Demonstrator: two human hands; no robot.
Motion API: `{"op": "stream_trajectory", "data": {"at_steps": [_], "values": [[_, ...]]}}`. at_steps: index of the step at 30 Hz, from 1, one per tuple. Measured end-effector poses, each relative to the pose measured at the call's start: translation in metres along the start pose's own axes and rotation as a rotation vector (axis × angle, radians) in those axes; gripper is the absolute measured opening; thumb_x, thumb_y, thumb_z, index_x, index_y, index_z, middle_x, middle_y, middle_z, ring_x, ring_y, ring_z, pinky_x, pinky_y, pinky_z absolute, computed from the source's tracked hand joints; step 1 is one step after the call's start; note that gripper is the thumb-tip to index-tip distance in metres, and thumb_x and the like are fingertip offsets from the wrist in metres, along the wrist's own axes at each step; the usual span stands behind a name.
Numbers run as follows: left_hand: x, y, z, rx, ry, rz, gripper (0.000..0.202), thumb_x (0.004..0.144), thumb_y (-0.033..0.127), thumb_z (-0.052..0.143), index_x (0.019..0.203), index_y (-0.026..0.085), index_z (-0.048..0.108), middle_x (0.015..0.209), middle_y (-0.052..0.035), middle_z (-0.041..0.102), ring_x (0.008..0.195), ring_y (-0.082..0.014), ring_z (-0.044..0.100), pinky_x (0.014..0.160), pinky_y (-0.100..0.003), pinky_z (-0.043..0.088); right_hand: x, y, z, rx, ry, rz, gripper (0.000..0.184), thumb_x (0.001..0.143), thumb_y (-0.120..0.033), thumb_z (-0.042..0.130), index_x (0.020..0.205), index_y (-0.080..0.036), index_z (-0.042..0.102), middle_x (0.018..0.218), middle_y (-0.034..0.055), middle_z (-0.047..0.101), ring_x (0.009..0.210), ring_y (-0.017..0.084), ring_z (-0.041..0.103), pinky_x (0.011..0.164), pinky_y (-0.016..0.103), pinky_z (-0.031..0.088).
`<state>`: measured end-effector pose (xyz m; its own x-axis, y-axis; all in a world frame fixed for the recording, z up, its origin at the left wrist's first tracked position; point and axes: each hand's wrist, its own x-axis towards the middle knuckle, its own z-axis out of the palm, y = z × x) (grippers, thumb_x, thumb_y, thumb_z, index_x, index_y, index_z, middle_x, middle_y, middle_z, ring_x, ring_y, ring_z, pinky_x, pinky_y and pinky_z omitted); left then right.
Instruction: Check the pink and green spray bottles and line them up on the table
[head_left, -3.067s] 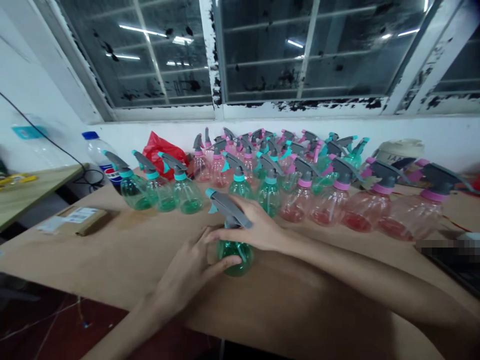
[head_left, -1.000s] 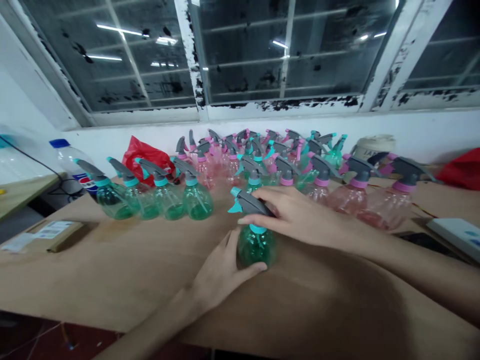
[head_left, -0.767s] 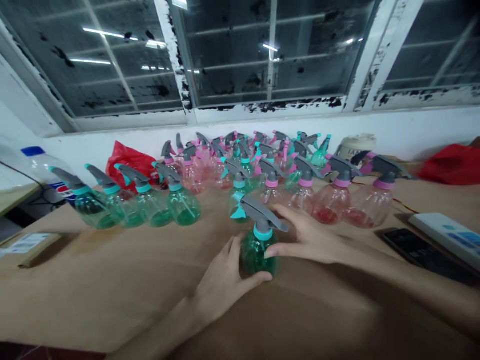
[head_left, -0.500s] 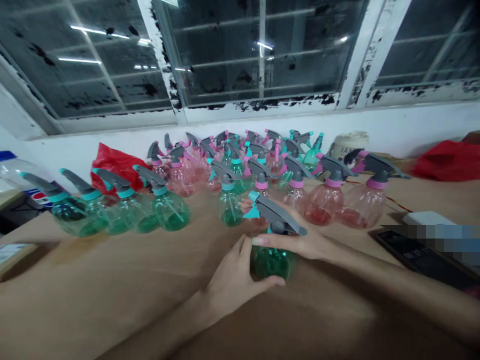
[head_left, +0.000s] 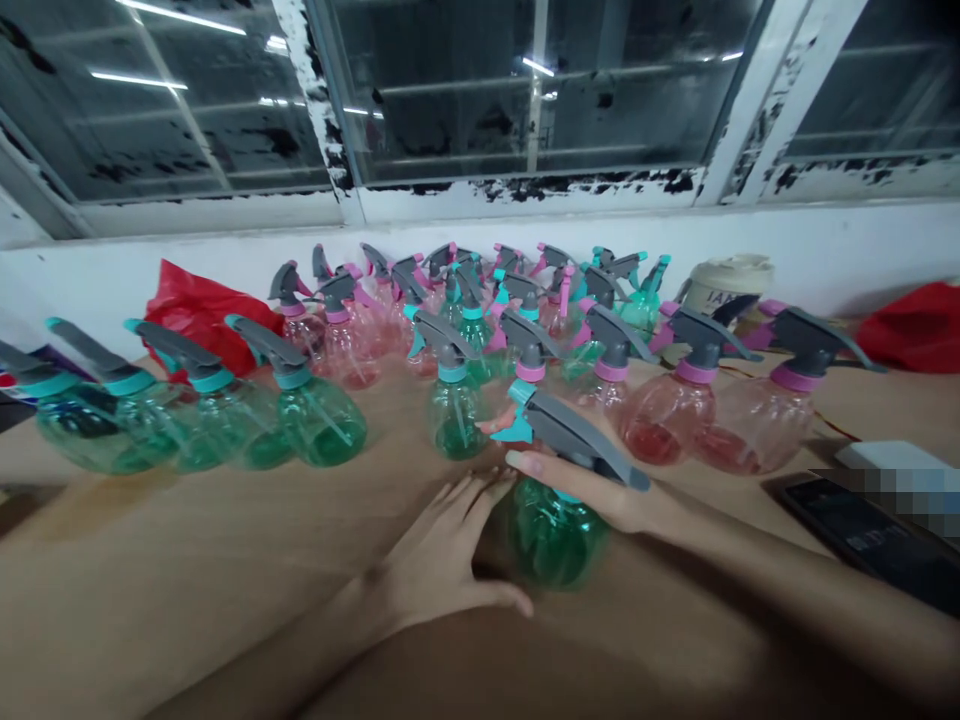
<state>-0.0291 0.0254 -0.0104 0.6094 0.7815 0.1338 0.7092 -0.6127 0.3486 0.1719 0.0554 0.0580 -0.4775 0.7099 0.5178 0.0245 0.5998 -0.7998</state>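
Note:
A green spray bottle [head_left: 559,540] with a grey and turquoise trigger head is in front of me, slightly blurred. My right hand [head_left: 592,480] is closed around its neck below the trigger head, thumb across the near side. My left hand [head_left: 435,555] is just left of the bottle, fingers spread and thumb apart, holding nothing. Beyond my hands stands another green spray bottle [head_left: 456,415]. Pink spray bottles [head_left: 664,420] stand to its right. On the left several green spray bottles [head_left: 322,425] form a row.
More pink and green bottles crowd the back by the wall. A red plastic bag [head_left: 202,315] lies behind the left row, another red bag [head_left: 911,330] at the far right. A white tub [head_left: 727,280] stands at the back. A phone [head_left: 855,530] lies on the wooden table [head_left: 285,530] at right.
My left hand has let go of the spray bottle and drawn off to the left, its fingers opening. The right hand keeps hold of the neck. The view has shifted slightly closer.

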Motion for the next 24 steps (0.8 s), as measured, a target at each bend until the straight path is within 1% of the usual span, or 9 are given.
{"op": "stream_trajectory", "data": {"at_steps": [3, 6, 9, 12, 16, 19, 21, 22, 24], "values": [[-0.003, -0.004, -0.001, 0.01, -0.031, 0.025, 0.112, 0.063, 0.073, 0.067, 0.149, 0.02, 0.019, 0.15, -0.0179, 0.032, 0.136, -0.0378, 0.029, 0.11, -0.056, 0.024, 0.001, 0.0, 0.0, 0.002, -0.001, 0.042, 0.02, 0.082, -0.032, 0.064, 0.101, -0.025, 0.063, 0.094, 0.001, 0.067, 0.084, 0.017, 0.065, 0.078, 0.033, 0.051], [-0.002, -0.003, -0.003, 0.003, -0.065, 0.055, 0.112, 0.065, 0.073, 0.066, 0.15, 0.019, 0.017, 0.15, -0.0176, 0.031, 0.138, -0.0356, 0.028, 0.112, -0.054, 0.021, -0.001, 0.005, 0.001, -0.001, -0.015, 0.083, 0.022, 0.082, -0.036, 0.064, 0.101, -0.026, 0.062, 0.091, 0.0002, 0.067, 0.076, 0.017, 0.064, 0.069, 0.032, 0.051], [-0.003, -0.001, -0.003, -0.004, -0.076, 0.054, 0.111, 0.066, 0.074, 0.064, 0.15, 0.018, 0.017, 0.151, -0.0174, 0.028, 0.138, -0.0362, 0.025, 0.112, -0.054, 0.021, -0.002, 0.008, 0.001, -0.014, -0.032, 0.077, 0.022, 0.082, -0.036, 0.063, 0.102, -0.027, 0.062, 0.092, -0.0006, 0.067, 0.076, 0.016, 0.064, 0.068, 0.031, 0.052], [-0.005, -0.002, 0.0, 0.004, -0.065, 0.062, 0.111, 0.067, 0.074, 0.064, 0.15, 0.019, 0.016, 0.153, -0.0156, 0.025, 0.139, -0.0354, 0.023, 0.113, -0.053, 0.02, -0.002, 0.005, 0.001, -0.042, -0.025, 0.064, 0.019, 0.083, -0.034, 0.061, 0.1, -0.027, 0.063, 0.087, -0.0008, 0.067, 0.071, 0.015, 0.064, 0.066, 0.03, 0.052], [-0.006, -0.003, 0.0, 0.036, -0.084, 0.069, 0.11, 0.069, 0.075, 0.06, 0.15, 0.015, 0.016, 0.153, -0.0162, 0.023, 0.14, -0.0342, 0.019, 0.114, -0.051, 0.017, -0.001, -0.002, 0.0, -0.053, -0.013, 0.021, 0.015, 0.082, -0.038, 0.062, 0.088, -0.025, 0.062, 0.077, -0.0013, 0.065, 0.064, 0.014, 0.061, 0.06, 0.03, 0.049], [-0.005, -0.004, -0.001, 0.054, -0.12, 0.074, 0.109, 0.071, 0.077, 0.056, 0.15, 0.015, 0.016, 0.153, -0.0166, 0.022, 0.14, -0.0347, 0.019, 0.113, -0.052, 0.017, -0.001, -0.005, 0.0, -0.101, 0.016, 0.004, 0.012, 0.085, -0.034, 0.058, 0.078, -0.024, 0.058, 0.068, -0.0031, 0.059, 0.058, 0.013, 0.057, 0.056, 0.028, 0.045], [-0.004, -0.004, -0.001, 0.053, -0.114, 0.08, 0.107, 0.072, 0.077, 0.055, 0.15, 0.016, 0.016, 0.153, -0.0163, 0.023, 0.141, -0.0342, 0.019, 0.113, -0.052, 0.017, -0.001, -0.004, -0.001, -0.122, 0.025, -0.009, 0.013, 0.085, -0.032, 0.058, 0.075, -0.024, 0.057, 0.065, -0.004, 0.057, 0.057, 0.012, 0.055, 0.055, 0.028, 0.044], [-0.004, -0.004, -0.001, 0.049, -0.104, 0.084, 0.106, 0.072, 0.076, 0.055, 0.15, 0.016, 0.016, 0.153, -0.0164, 0.024, 0.14, -0.0342, 0.019, 0.113, -0.052, 0.018, -0.002, -0.003, -0.001, -0.122, 0.02, -0.001, 0.012, 0.085, -0.033, 0.058, 0.076, -0.024, 0.058, 0.067, -0.0038, 0.058, 0.058, 0.012, 0.056, 0.056, 0.028, 0.044], [-0.005, -0.004, -0.001, 0.052, -0.088, 0.088, 0.104, 0.074, 0.075, 0.055, 0.15, 0.015, 0.019, 0.152, -0.0173, 0.025, 0.14, -0.0346, 0.02, 0.113, -0.053, 0.019, -0.003, 0.0, -0.001, -0.11, 0.01, 0.03, 0.013, 0.085, -0.038, 0.059, 0.085, -0.025, 0.062, 0.073, -0.0022, 0.062, 0.063, 0.014, 0.058, 0.061, 0.03, 0.047]]}}
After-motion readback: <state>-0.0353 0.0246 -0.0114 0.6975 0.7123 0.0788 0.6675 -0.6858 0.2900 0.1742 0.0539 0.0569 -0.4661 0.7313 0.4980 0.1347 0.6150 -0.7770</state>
